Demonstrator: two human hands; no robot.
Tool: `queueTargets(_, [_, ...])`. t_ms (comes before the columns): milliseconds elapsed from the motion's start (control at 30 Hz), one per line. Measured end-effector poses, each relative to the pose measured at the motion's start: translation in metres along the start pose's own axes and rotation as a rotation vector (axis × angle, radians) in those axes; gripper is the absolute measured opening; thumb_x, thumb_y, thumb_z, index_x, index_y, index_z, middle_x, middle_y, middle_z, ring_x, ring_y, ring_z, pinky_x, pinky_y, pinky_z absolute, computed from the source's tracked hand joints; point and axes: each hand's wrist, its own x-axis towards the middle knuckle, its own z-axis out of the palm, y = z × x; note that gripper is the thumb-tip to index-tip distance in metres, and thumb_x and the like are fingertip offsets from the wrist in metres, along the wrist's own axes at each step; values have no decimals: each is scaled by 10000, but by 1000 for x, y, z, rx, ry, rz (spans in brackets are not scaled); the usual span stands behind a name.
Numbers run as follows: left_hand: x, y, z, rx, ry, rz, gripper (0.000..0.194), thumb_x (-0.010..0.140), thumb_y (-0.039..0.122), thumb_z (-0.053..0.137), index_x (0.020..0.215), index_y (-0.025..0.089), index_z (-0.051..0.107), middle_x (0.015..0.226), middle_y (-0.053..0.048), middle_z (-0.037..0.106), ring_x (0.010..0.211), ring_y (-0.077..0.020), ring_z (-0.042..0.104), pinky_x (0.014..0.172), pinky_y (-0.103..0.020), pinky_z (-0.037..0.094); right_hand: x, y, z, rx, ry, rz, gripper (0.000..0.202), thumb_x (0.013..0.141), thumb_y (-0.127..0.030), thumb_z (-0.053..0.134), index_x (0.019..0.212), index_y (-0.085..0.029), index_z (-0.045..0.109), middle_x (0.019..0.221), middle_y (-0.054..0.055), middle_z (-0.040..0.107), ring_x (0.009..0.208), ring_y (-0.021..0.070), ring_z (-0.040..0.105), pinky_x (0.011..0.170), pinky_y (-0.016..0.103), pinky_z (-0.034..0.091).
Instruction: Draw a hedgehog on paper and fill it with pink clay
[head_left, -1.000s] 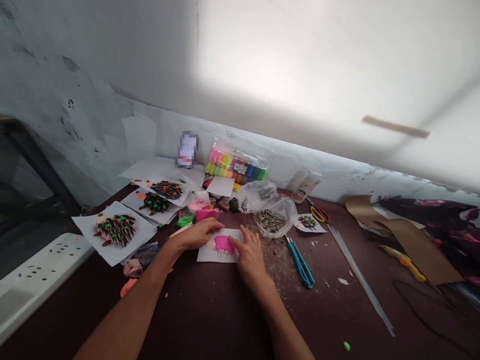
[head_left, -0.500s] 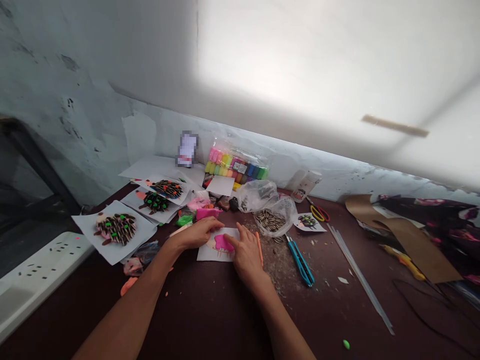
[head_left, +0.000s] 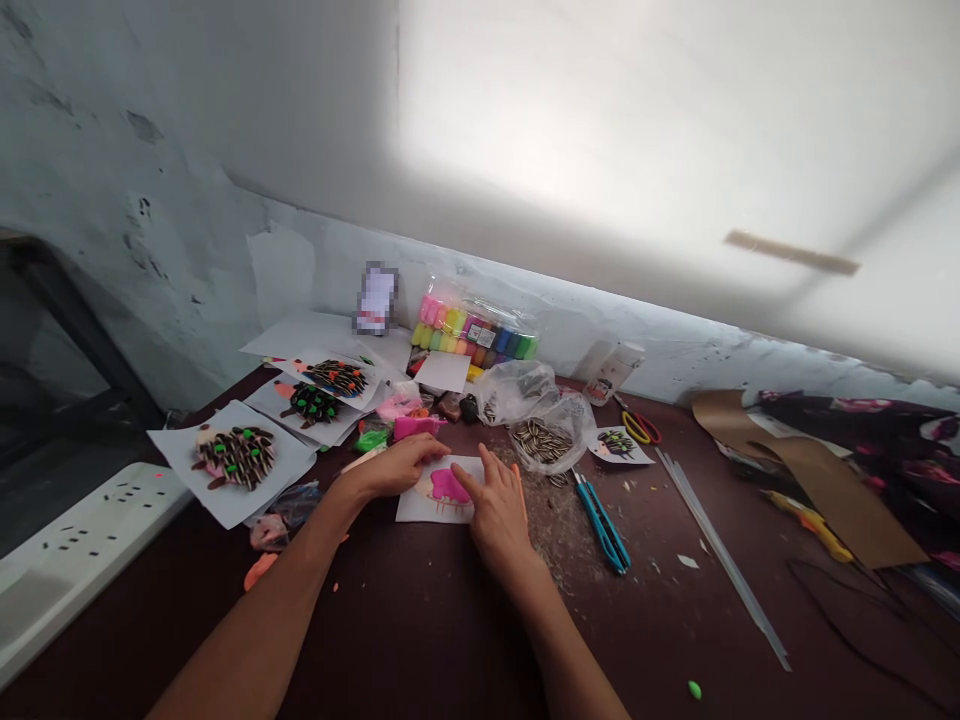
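A small white paper card (head_left: 409,508) lies on the table between my hands, bearing a flattened patch of magenta clay (head_left: 444,485) with a peach-coloured part at its left and thin orange lines below. My left hand (head_left: 399,466) rests at the card's upper left edge, fingers stretched out and holding nothing. Over the card's right side, my right hand (head_left: 496,505) has its fingers spread, one fingertip touching or just above the clay's right edge. An orange stick-like tool (head_left: 520,487) is partly hidden behind the right hand.
Right of my hands lie a teal utility knife (head_left: 602,522), a plastic bag of sunflower seeds (head_left: 541,440) and scissors (head_left: 641,428). Finished hedgehog pictures (head_left: 234,455) are stacked at left by a power strip (head_left: 82,550). Packed coloured clay (head_left: 472,333) leans against the wall.
My right hand has shifted very slightly, its fingertip still at the clay's right edge. The left hand stays nearly in place, and the view has moved a touch.
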Motion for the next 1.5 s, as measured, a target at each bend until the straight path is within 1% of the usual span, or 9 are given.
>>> queueTargets(233, [0,1,-1,-5,-3,-3,552,699,46,415,1187,160,648,1190,-78,650,1018,-180,596,946,-299,483,-10,2,-2,-49,-33,-13,531,953,-133,476,1416,-390,513,1596,80,319,1454,307,304,1167,511,174])
queueTargets(567, [0,-1,-2,10,-9,15,555,697,48,411,1188,166,640,1187,-71,656,1060,-185,590,971,-304,468,-10,-9,-2,-29,-68,-90,515,965,-173,476,1426,-402,496,1596,66,327,1477,308,248,1151,495,217])
queueTargets(900, [1,-2,-1,4,4,7,549,687,46,420,1167,174,651,1184,-62,662,1045,-182,596,963,-303,470,-14,-3,-2,-68,-5,1,484,946,-121,468,1379,-305,581,1569,117,368,1442,302,328,1170,491,188])
queueTargets(1067, [2,0,1,8,26,-1,546,688,33,422,1162,151,665,1195,-85,675,1036,-186,617,947,-297,486,-9,-3,0,-64,14,30,519,947,-123,466,1424,-318,525,1585,117,335,1436,296,343,1167,494,193])
queueTargets(1167, [3,10,0,-16,83,-25,475,745,47,428,1135,138,685,1123,-90,706,996,-192,642,923,-300,500,-5,-2,1,-60,-8,21,510,952,-132,472,1411,-346,535,1580,109,347,1444,298,329,1161,503,199])
queueTargets(1267, [4,21,-4,9,209,2,407,809,77,423,1090,159,706,997,-68,720,941,-192,652,907,-311,506,-4,1,3,-48,4,20,471,961,-144,474,1372,-350,576,1573,103,362,1446,288,326,1162,503,196])
queueTargets(1333, [4,24,-7,128,368,50,384,821,95,445,1094,177,702,1083,-80,693,1048,-218,615,993,-352,464,-3,3,5,-34,24,24,448,960,-146,483,1344,-342,606,1566,103,375,1437,283,342,1166,496,192])
queueTargets(1400, [3,22,-8,293,489,25,433,785,94,501,1170,199,670,1234,-100,631,1190,-272,534,1090,-425,380,-3,4,7,-19,45,19,432,956,-144,493,1319,-333,629,1555,102,396,1423,282,364,1165,493,198])
queueTargets(1500, [2,12,-4,434,511,-106,562,727,54,546,1260,223,607,1329,-115,584,1301,-333,439,1121,-491,313,-2,4,9,3,77,7,415,949,-136,496,1286,-318,655,1526,105,441,1404,286,388,1155,505,218])
